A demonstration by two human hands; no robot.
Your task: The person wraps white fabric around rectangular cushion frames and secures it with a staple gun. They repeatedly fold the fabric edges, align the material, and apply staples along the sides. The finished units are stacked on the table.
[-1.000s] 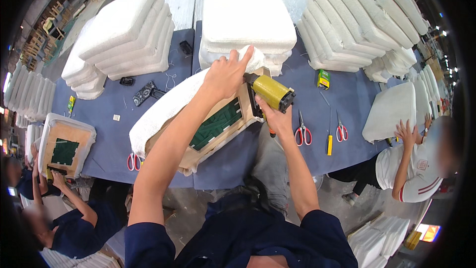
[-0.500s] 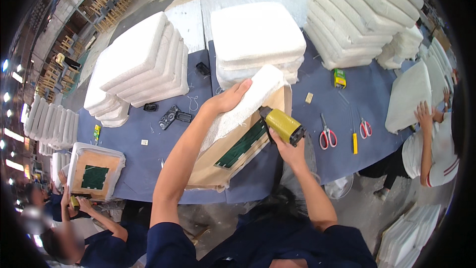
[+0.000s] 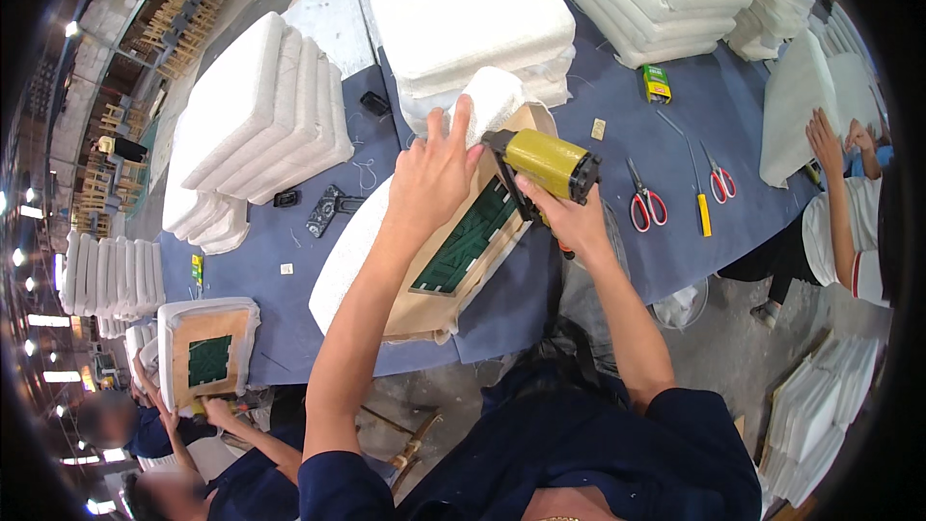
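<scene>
A seat cushion [image 3: 351,268] with white fabric and a wooden underside stands tilted on the blue table in front of me; green webbing [image 3: 467,239] fills the opening in its wood. My left hand [image 3: 432,178] lies at the cushion's upper edge, fingers stretched and apart over the white fabric. With my right hand [image 3: 571,220] I grip a yellow staple gun [image 3: 550,162]. Its black nose touches or nearly touches the wood's edge beside my left fingertips. The left palm is hidden.
Stacked white cushions [image 3: 473,14] stand behind, with more piles at both sides. Red-handled scissors [image 3: 646,207], a smaller pair [image 3: 720,181], a yellow-handled tool [image 3: 703,214] and a green-yellow box [image 3: 656,85] lie right. Co-workers' hands [image 3: 826,143] handle cushions at right and lower left.
My left hand has shifted from gripping along the fabric edge to stretched fingers near the top. The staple gun's nose has come closer to that hand, and the view has shifted.
</scene>
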